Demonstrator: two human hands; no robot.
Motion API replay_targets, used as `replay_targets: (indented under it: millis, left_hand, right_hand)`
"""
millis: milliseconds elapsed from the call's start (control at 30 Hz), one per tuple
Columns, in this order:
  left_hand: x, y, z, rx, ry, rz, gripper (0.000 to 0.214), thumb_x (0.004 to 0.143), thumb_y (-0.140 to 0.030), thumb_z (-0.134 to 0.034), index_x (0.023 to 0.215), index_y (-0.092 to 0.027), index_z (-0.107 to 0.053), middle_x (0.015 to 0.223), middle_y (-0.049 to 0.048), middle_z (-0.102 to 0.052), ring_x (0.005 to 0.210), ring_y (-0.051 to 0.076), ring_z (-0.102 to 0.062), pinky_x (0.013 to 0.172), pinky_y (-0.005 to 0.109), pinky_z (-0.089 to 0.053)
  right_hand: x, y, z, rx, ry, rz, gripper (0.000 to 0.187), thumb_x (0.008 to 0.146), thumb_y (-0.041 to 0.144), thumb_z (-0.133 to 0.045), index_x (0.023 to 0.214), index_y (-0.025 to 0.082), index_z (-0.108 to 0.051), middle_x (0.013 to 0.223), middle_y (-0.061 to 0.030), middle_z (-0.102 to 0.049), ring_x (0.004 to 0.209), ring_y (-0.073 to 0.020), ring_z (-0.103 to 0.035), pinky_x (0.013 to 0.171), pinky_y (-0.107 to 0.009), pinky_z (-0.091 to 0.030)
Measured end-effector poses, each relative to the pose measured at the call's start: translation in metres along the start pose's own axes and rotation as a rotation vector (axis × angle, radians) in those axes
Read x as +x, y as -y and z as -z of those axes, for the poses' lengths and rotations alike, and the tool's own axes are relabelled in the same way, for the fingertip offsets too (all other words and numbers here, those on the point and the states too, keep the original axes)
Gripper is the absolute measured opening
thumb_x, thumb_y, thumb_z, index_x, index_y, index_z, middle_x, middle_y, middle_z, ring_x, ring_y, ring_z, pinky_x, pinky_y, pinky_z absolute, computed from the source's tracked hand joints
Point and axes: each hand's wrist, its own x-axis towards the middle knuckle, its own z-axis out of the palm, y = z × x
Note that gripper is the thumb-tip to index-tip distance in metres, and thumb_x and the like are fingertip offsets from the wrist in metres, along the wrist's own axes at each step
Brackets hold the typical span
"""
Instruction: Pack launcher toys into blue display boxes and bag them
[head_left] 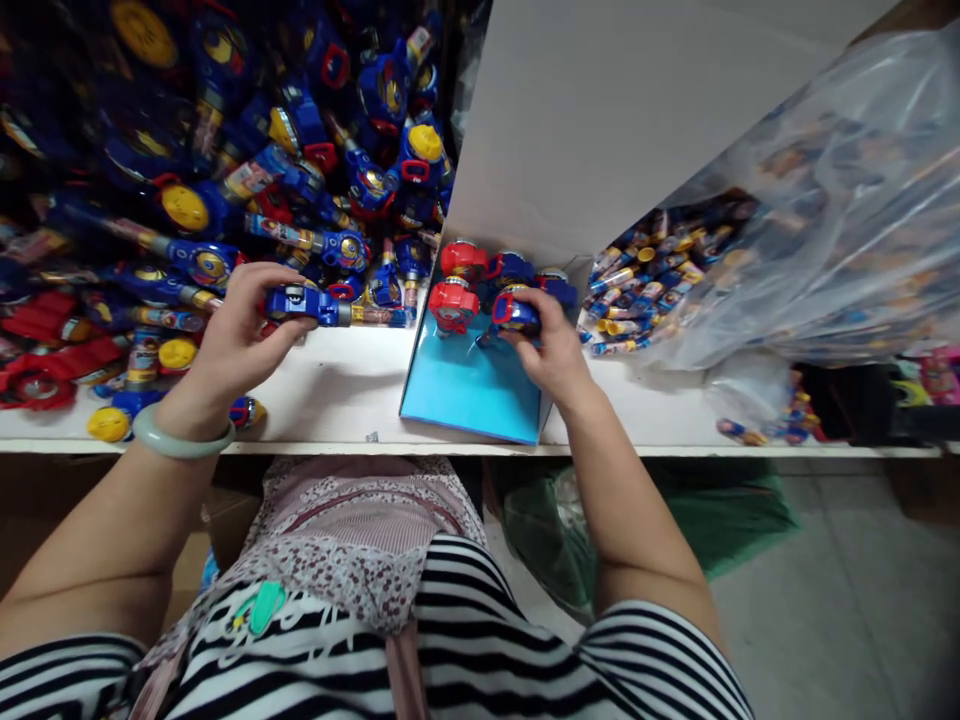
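Note:
My left hand (241, 330), with a pale green bangle at the wrist, is closed around a blue toy (307, 303) over the white table. A clear tube (379, 315) with orange and pink contents sticks out from it to the right. Inside an open display box with a bright blue surface (469, 385), my right hand (553, 352) grips another blue toy (517, 312), fingers on top and thumb at the near side. Red toys (454, 305) stand in the box to its left, and more blue toys (512, 267) stand behind. Their lower parts are hidden.
A large heap of blue and red toys (217, 190) covers the table's left. The tall white box lid (637, 90) rises behind the box. Small filled tubes (649, 275) lie to the right beside a clear plastic bag (840, 190). The table's front edge (360, 447) runs before me.

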Motion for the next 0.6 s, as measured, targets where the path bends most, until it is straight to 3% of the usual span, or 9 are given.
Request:
replay_targets:
  millis: [100,200,300,400,500,600]
  left_hand:
    - [0.002,-0.012,-0.007,-0.242,0.001,-0.019,0.047,0.083,-0.032,-0.079,0.122,-0.022,-0.056,0.123,0.0084,-0.062,0.115,0.023,-0.059,0.103,0.042,-0.051]
    - [0.008,-0.046,-0.021,-0.374,0.082,-0.055,0.038,0.085,-0.029,-0.076,0.118,-0.022,-0.057,0.124,0.0090,-0.062,0.118,0.023,-0.060,0.102,0.042,-0.052]
    - [0.015,-0.090,-0.042,-0.379,0.159,-0.158,0.034,0.087,-0.033,-0.073,0.116,-0.022,-0.057,0.122,0.0093,-0.062,0.117,0.024,-0.060,0.101,0.044,-0.053]
    - [0.018,-0.118,-0.061,-0.412,0.231,-0.309,0.036,0.090,-0.038,-0.069,0.121,-0.023,-0.058,0.123,0.0106,-0.062,0.118,0.025,-0.059,0.100,0.043,-0.053]
    - [0.017,-0.114,-0.070,-0.491,0.266,-0.274,0.050,0.089,-0.045,-0.070,0.132,-0.023,-0.055,0.132,0.0132,-0.057,0.119,0.025,-0.058,0.094,0.039,-0.057]
    - [0.014,-0.088,-0.068,-0.464,0.159,-0.057,0.036,0.091,-0.041,-0.067,0.121,-0.021,-0.062,0.121,0.0104,-0.061,0.105,0.020,-0.063,0.085,0.033,-0.058]
  right_hand:
    - [0.000,0.006,-0.003,-0.003,0.043,-0.100,0.048,0.090,0.028,-0.058,0.137,0.022,-0.047,0.134,-0.0122,-0.059,0.125,-0.0278,-0.058,0.110,-0.049,-0.048]
    - [-0.005,0.035,0.005,-0.149,0.018,-0.143,0.062,0.090,0.040,-0.063,0.146,0.024,-0.042,0.141,-0.0146,-0.052,0.132,-0.0342,-0.052,0.113,-0.058,-0.043]
    - [-0.018,0.086,0.011,-0.108,0.050,-0.015,0.080,0.085,0.052,-0.070,0.153,0.032,-0.033,0.148,-0.0114,-0.047,0.136,-0.0349,-0.048,0.114,-0.057,-0.043]
    - [-0.035,0.120,0.008,0.124,0.113,0.071,0.080,0.091,0.044,-0.065,0.157,0.036,-0.020,0.149,-0.0077,-0.048,0.132,-0.0266,-0.054,0.108,-0.046,-0.052]
    - [-0.047,0.104,0.013,0.170,-0.089,-0.018,0.071,0.091,0.038,-0.064,0.151,0.035,-0.026,0.145,-0.0083,-0.049,0.127,-0.0248,-0.058,0.105,-0.045,-0.054]
    - [-0.047,0.047,0.028,0.062,-0.404,-0.146,0.073,0.084,0.046,-0.070,0.144,0.031,-0.032,0.139,-0.0114,-0.047,0.122,-0.0265,-0.060,0.104,-0.049,-0.054]
